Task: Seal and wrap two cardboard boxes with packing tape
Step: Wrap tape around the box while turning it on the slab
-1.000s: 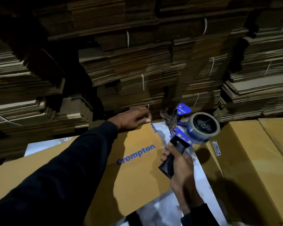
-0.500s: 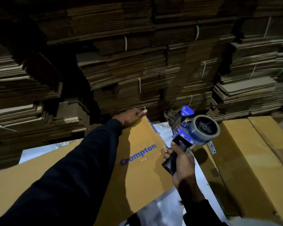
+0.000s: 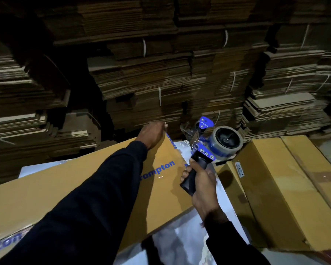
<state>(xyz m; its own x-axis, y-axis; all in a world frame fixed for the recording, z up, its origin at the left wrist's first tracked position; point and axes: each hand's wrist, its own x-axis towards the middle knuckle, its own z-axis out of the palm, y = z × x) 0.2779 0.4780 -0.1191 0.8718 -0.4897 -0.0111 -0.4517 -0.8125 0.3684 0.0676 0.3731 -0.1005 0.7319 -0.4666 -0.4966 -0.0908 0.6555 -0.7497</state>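
- The left hand (image 3: 152, 133) rests on the far corner of the printed box (image 3: 69, 188), fingers curled over its edge.
- The right hand (image 3: 201, 185) grips the black handle of the tape gun (image 3: 211, 150), held above the gap between that box and the second box (image 3: 287, 188) to its right.
- Stacks of flat cardboard (image 3: 161, 77) stand behind.
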